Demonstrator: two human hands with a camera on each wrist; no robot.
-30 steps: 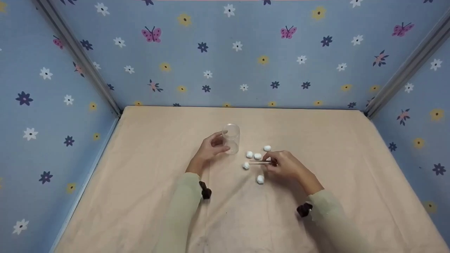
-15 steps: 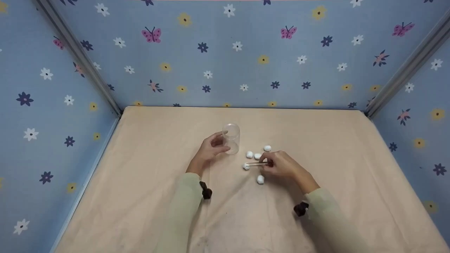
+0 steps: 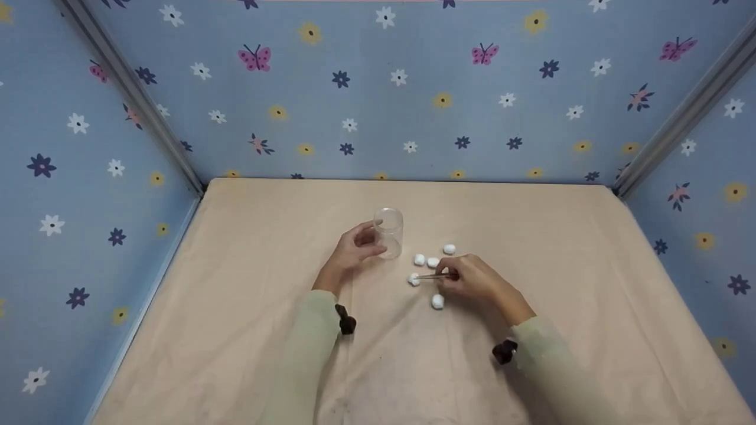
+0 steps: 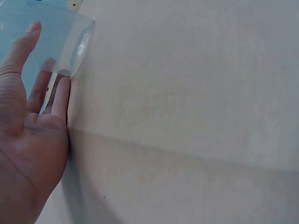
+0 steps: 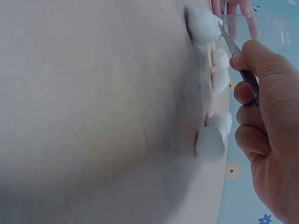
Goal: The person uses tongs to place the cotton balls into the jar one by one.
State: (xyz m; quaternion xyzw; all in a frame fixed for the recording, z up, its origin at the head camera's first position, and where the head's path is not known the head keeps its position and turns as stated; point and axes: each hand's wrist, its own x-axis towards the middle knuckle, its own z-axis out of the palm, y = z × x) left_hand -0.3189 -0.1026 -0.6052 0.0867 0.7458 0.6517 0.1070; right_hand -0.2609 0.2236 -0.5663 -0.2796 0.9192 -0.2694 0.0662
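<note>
Nearest me on the counter, just below the middle of the frame, lies one near cotton ball; I'd steer my wrist clear of it. Beyond, right of centre, my right hand has its fingers curled snugly round the tweezers, whose tips, almost together, touch the right side of the middle cotton ball; I can't tell whether it is off the counter. I'd bite deep but squeeze gently (a shallow pinch may only pull wisps), then lift straight, missing the pair of cotton balls just behind. Past them sits the far cotton ball. Near centre, my left hand curves fingers and thumb round the upright clear cup; I'd want that grip light and steady.
</note>
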